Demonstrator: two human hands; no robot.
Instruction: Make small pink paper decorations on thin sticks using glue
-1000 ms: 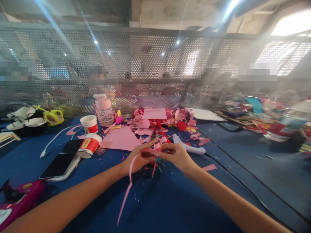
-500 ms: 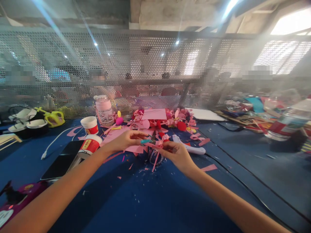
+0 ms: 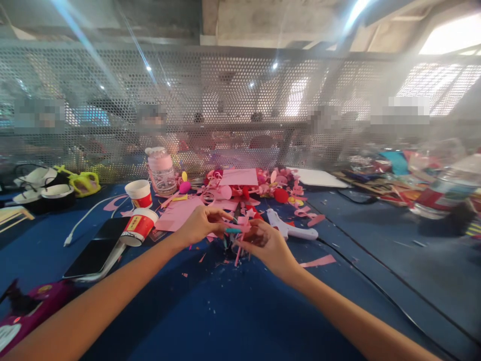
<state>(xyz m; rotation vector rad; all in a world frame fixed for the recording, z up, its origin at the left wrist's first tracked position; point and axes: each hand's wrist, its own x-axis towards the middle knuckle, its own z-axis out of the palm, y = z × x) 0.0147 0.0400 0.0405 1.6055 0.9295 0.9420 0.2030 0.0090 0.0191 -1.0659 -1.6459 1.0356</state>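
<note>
In the head view, my left hand point(image 3: 200, 223) is closed in a pinch at the middle of the table. A slim teal piece point(image 3: 233, 230) shows at its fingertips; its kind is not clear. My right hand point(image 3: 268, 246) faces it with bent fingers, pinching a pink paper strip point(image 3: 242, 240). Both sets of fingertips nearly meet, and partly hide what lies between them. Just behind is a heap of pink and red paper cuttings point(image 3: 225, 193). A white glue gun point(image 3: 295, 230) lies beside my right hand.
Left stand two paper cups point(image 3: 138, 228), a phone point(image 3: 93, 250), a white cable point(image 3: 80, 225) and a pink-lidded bottle point(image 3: 161, 173). A purple object point(image 3: 41, 301) lies near left. Black cords point(image 3: 376, 286) cross the right side. A perforated screen point(image 3: 240, 100) closes the back.
My left hand has moved slightly right and down with the teal piece, closer to my right hand. My right hand's fingers have shifted a little around the pink strip.
</note>
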